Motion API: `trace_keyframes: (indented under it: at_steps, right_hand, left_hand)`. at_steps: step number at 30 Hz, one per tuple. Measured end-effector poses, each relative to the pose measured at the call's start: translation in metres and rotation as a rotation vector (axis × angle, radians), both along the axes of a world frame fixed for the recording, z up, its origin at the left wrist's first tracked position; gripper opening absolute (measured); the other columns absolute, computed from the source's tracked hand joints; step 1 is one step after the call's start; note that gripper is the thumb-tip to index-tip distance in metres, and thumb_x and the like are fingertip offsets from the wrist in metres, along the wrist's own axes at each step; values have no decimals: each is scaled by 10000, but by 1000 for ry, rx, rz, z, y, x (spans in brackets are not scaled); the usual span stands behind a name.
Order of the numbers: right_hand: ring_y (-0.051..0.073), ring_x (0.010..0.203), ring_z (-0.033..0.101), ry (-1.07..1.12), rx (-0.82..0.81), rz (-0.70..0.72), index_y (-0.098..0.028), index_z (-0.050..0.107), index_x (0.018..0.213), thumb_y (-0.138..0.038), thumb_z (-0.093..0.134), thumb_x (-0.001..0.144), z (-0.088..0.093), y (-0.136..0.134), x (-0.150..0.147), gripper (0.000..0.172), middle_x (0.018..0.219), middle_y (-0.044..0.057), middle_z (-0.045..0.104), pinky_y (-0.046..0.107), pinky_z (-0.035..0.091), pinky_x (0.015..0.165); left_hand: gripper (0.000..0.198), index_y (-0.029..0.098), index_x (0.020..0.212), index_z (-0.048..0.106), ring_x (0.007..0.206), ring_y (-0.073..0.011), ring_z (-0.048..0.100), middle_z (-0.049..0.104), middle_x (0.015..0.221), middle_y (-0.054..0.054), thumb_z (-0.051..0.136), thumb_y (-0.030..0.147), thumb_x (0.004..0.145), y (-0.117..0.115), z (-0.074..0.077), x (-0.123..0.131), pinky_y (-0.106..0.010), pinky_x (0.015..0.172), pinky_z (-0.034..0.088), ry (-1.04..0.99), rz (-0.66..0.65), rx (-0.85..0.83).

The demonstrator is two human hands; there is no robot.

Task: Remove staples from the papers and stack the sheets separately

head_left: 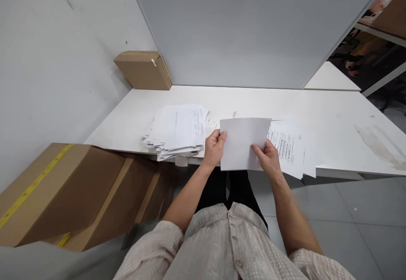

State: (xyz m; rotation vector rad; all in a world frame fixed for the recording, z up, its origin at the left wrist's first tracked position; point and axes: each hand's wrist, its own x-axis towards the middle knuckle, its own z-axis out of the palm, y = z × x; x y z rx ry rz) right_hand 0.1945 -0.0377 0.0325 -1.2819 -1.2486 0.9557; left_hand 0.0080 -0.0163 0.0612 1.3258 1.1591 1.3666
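My left hand and my right hand both grip a folded white sheet of paper, one at each side, held over the front edge of the white table. A thick, untidy stack of printed papers lies on the table just left of my left hand. Flat printed sheets lie under and right of my right hand, overhanging the table edge.
A small cardboard box leans in the far left corner against the wall. Large cardboard boxes with yellow tape stand on the floor at my left. A grey partition backs the table. A smeared stain marks the table's right side.
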Motion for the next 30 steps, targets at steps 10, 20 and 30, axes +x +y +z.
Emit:
trace_keyframes:
  at_steps: [10,20,30]
  right_hand:
    - [263,801,648,126,-578,73,-191,575,990,-399,631,685,-43,-55,37,374,915,62,689,377,527,683]
    - [262,783,655,79,-560,-37,-192,586,924,-371,654,657,-39,-33,50,328,896,65,692,367,538,662]
    - [249,762,645,-38,-508,-73,-142,597,940,-380,641,641,-37,-20,50,384,906,88,685,330,516,602]
  left_hand:
    - [331,183,1175,485,834,-140,534,570,1001,-70,389,250,866,17,-64,-5,-286,767,440,536,-28,126]
    - [469,239,1267,437,923,-178,479,511,981,-66,305,85,844,39,-76,16,-320,813,421,769,-156,257]
    - [542,243,1188,529,847,-168,425,470,918,-57,289,-15,776,40,-85,19,-294,784,400,839,-119,273]
